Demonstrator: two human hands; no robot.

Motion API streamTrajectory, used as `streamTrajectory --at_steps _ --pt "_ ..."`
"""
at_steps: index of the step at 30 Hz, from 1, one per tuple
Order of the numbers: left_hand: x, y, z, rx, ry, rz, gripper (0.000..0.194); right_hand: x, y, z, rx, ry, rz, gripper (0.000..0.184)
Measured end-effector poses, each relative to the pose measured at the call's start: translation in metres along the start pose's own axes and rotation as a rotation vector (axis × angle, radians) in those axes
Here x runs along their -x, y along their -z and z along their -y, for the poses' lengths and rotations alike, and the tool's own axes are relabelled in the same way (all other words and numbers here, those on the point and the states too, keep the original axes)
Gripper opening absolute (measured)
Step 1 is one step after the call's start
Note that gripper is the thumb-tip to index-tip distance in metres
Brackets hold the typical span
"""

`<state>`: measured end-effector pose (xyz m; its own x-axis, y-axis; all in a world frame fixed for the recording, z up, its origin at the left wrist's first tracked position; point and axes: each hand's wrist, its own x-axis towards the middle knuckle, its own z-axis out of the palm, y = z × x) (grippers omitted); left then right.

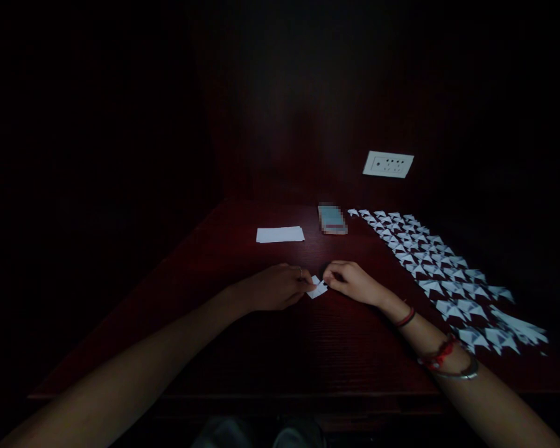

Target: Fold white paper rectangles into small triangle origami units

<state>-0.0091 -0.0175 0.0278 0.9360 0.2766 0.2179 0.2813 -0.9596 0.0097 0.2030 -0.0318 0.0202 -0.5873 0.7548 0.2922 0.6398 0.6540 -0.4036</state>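
Note:
A small folded piece of white paper (317,290) is between my two hands, just above or on the dark red table (242,361). My left hand (280,287) is closed, with thumb and fingers pinching the paper's left side. From the other side, my right hand (353,282) has its thumb and forefinger together at the paper's right corner. The remaining fingers of that hand are curled. Beyond my hands lies a stack of white paper strips (280,234). To the right, many folded white paper figures (417,252) stand in rows.
A phone-like object (333,219), blurred out, lies at the back of the table. Loose narrow paper strips (518,325) lie at the right among the figures. A white socket plate (388,164) is on the back wall. The surroundings are very dark.

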Motion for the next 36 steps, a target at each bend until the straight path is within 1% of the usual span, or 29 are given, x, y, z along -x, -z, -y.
streamTrajectory --at_steps 7,16,22,29,32,34,36 --pt "-0.001 -0.001 0.000 -0.022 0.016 -0.011 0.035 -0.002 -0.003 -0.002 -0.003 -0.049 -0.016 0.011" --pt "-0.004 -0.004 0.003 -0.041 0.008 -0.007 0.033 -0.004 -0.005 -0.001 0.012 -0.096 -0.022 0.008" --pt "-0.005 -0.004 0.003 -0.041 0.034 0.002 0.031 -0.004 -0.007 0.000 0.021 -0.123 -0.038 0.007" --pt "-0.007 -0.007 0.005 -0.018 0.029 -0.009 0.033 -0.004 -0.010 0.001 0.044 -0.145 -0.048 0.005" --pt "-0.007 -0.008 0.005 -0.023 0.027 -0.004 0.034 -0.001 -0.006 0.004 0.055 -0.099 -0.064 0.008" --pt "-0.006 -0.007 0.005 -0.037 0.033 0.006 0.036 0.002 -0.002 0.007 0.069 -0.024 -0.068 0.013" --pt "-0.006 -0.007 0.005 -0.044 0.038 0.011 0.038 0.005 0.003 0.010 0.107 0.047 -0.043 0.019"
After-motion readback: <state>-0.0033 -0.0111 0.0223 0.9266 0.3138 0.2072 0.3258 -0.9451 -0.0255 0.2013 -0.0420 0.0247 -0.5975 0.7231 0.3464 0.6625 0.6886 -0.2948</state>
